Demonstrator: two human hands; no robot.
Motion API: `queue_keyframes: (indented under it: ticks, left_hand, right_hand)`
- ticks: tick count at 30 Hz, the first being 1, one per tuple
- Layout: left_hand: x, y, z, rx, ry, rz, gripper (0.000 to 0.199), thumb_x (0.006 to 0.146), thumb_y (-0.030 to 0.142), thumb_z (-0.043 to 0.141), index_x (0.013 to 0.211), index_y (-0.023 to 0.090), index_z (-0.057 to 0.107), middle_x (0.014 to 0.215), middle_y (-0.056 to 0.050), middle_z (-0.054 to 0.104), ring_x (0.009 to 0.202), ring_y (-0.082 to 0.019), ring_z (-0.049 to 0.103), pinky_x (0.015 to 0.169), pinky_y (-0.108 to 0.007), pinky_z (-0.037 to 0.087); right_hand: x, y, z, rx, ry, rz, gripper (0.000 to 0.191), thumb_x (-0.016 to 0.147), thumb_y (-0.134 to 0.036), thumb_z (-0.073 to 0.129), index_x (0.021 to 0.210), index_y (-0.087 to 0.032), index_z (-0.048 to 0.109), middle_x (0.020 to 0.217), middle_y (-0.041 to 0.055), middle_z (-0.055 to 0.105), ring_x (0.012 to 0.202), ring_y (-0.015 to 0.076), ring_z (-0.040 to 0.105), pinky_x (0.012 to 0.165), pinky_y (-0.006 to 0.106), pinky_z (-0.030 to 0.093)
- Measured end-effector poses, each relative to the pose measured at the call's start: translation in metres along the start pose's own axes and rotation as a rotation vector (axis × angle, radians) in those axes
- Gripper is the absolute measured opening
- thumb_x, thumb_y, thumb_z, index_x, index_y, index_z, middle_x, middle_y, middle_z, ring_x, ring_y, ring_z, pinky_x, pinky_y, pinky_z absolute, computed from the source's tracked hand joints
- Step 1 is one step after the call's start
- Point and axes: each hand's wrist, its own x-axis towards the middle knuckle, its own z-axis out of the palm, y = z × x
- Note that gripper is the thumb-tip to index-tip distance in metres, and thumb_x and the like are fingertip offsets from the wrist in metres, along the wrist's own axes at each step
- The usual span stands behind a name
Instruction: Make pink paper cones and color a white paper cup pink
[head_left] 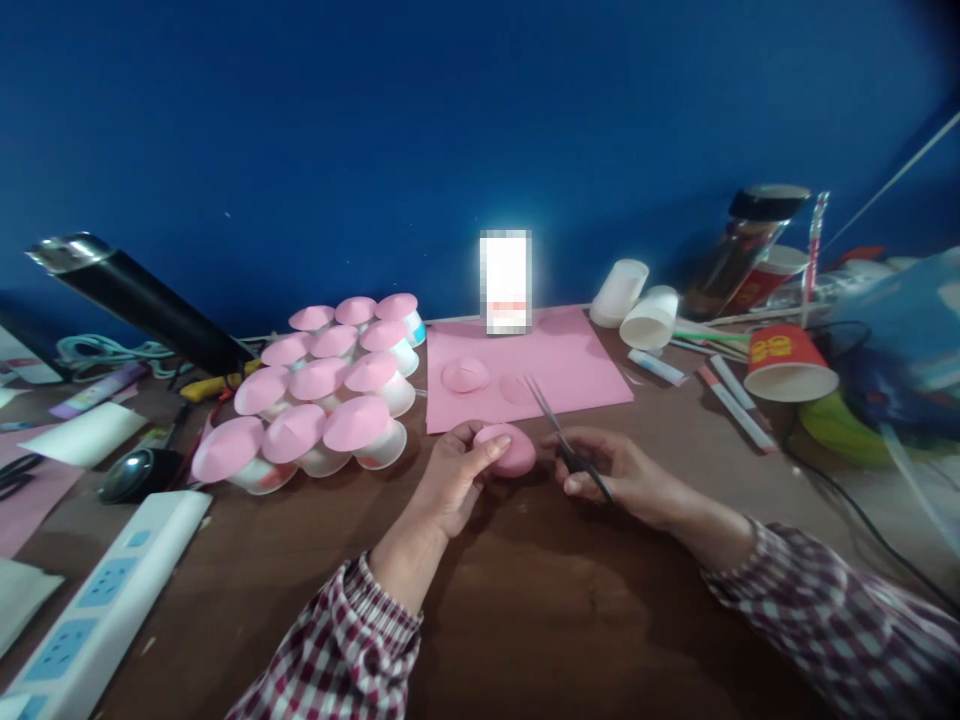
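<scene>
Between the thumb and fingers of my left hand (463, 470) is a round pink paper disc (516, 456), held just above the brown table. A pair of scissors (546, 402) is in my right hand (622, 468), its blades pointing up and away, a little right of the disc and apart from it. Beyond both hands lies a pink paper sheet (555, 350) with a small pink paper cone (466, 376) on it. Several paper cups topped with pink paper cones (358, 424) stand in rows to the left.
A white power strip (112, 590) lies at the left front, near a black cylindrical object (150, 300). White paper cups (649, 318), markers (739, 405) and a red paper cup (791, 362) are on the right. A pixelated bright rectangle (505, 282) stands against the blue wall (450, 130).
</scene>
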Motion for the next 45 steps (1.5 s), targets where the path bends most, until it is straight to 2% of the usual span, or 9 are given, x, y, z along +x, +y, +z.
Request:
queue_keyframes:
  ticks: [3, 6, 11, 16, 22, 26, 30, 40, 45]
  left_hand:
    - [-0.005, -0.003, 0.005, 0.042, -0.004, 0.024, 0.032, 0.061, 0.023, 0.080, 0.086, 0.015, 0.061, 0.071, 0.001, 0.063, 0.063, -0.009, 0.058, 0.061, -0.020, 0.045]
    - [-0.010, -0.008, 0.011, 0.099, -0.096, -0.012, 0.046, 0.065, 0.023, 0.077, 0.106, 0.019, 0.057, 0.075, 0.000, 0.065, 0.063, -0.010, 0.059, 0.058, -0.020, 0.046]
    - [-0.013, -0.012, 0.017, 0.099, -0.215, -0.004, 0.046, 0.065, 0.021, 0.078, 0.106, 0.017, 0.058, 0.108, -0.010, 0.066, 0.084, -0.018, 0.065, 0.072, -0.029, 0.051]
    - [-0.013, -0.011, 0.015, 0.084, -0.182, -0.022, 0.052, 0.064, 0.024, 0.079, 0.111, 0.018, 0.056, 0.096, -0.008, 0.069, 0.081, -0.018, 0.065, 0.072, -0.029, 0.051]
    - [-0.014, -0.012, 0.014, 0.144, -0.216, -0.058, 0.034, 0.069, 0.027, 0.075, 0.095, 0.010, 0.064, 0.086, -0.008, 0.068, 0.076, -0.016, 0.065, 0.073, -0.028, 0.051]
    - [-0.015, -0.011, 0.015, 0.090, -0.201, -0.047, 0.029, 0.066, 0.023, 0.077, 0.090, 0.013, 0.062, 0.087, -0.006, 0.067, 0.073, -0.014, 0.064, 0.069, -0.026, 0.051]
    - [-0.015, -0.011, 0.016, 0.019, -0.142, -0.065, 0.043, 0.063, 0.019, 0.079, 0.100, 0.018, 0.055, 0.083, -0.001, 0.066, 0.067, -0.012, 0.063, 0.061, -0.023, 0.051]
    - [-0.011, -0.016, 0.013, 0.011, -0.118, -0.030, 0.049, 0.063, 0.019, 0.078, 0.104, 0.016, 0.052, 0.081, -0.002, 0.064, 0.066, -0.011, 0.060, 0.058, -0.022, 0.050]
    - [-0.008, -0.009, 0.008, 0.011, -0.064, 0.015, 0.049, 0.066, 0.017, 0.076, 0.108, 0.017, 0.053, 0.085, -0.001, 0.061, 0.072, -0.010, 0.059, 0.063, -0.021, 0.048]
  right_hand:
    - [0.002, 0.001, 0.005, 0.063, 0.067, -0.085, 0.063, 0.060, -0.026, 0.082, 0.116, -0.020, 0.054, 0.089, 0.0013, 0.060, 0.080, 0.0139, 0.058, 0.069, 0.025, 0.049]
    - [0.001, 0.001, 0.010, 0.060, 0.034, -0.125, 0.062, 0.064, -0.028, 0.080, 0.118, -0.021, 0.052, 0.090, 0.0012, 0.060, 0.083, 0.0152, 0.058, 0.076, 0.028, 0.048]
    - [-0.002, -0.001, 0.013, -0.002, -0.002, -0.122, 0.053, 0.070, -0.035, 0.075, 0.116, -0.020, 0.053, 0.092, 0.0031, 0.063, 0.083, 0.0160, 0.059, 0.076, 0.029, 0.048]
    - [-0.002, 0.000, 0.016, 0.033, 0.068, -0.117, 0.051, 0.070, -0.035, 0.075, 0.115, -0.022, 0.054, 0.087, 0.0003, 0.062, 0.077, 0.0137, 0.058, 0.073, 0.027, 0.048]
    - [-0.002, 0.005, 0.025, 0.059, 0.225, -0.155, 0.058, 0.068, -0.032, 0.078, 0.119, -0.024, 0.050, 0.081, -0.0015, 0.058, 0.069, 0.0115, 0.055, 0.064, 0.022, 0.046]
    - [-0.003, 0.007, 0.028, 0.053, 0.216, -0.163, 0.058, 0.069, -0.032, 0.076, 0.120, -0.025, 0.049, 0.081, -0.0014, 0.058, 0.069, 0.0121, 0.055, 0.062, 0.023, 0.046]
    - [-0.003, 0.007, 0.029, 0.046, 0.167, -0.168, 0.061, 0.069, -0.029, 0.077, 0.122, -0.024, 0.046, 0.081, -0.0013, 0.059, 0.071, 0.0129, 0.055, 0.068, 0.025, 0.048]
    - [0.000, 0.008, 0.031, -0.014, 0.115, -0.241, 0.054, 0.076, -0.031, 0.071, 0.122, -0.021, 0.044, 0.083, 0.0008, 0.060, 0.072, 0.0126, 0.057, 0.068, 0.025, 0.049]
    - [-0.002, 0.006, 0.020, -0.066, 0.086, -0.205, 0.047, 0.077, -0.033, 0.071, 0.115, -0.020, 0.048, 0.082, 0.0015, 0.061, 0.073, 0.0127, 0.057, 0.065, 0.024, 0.048]
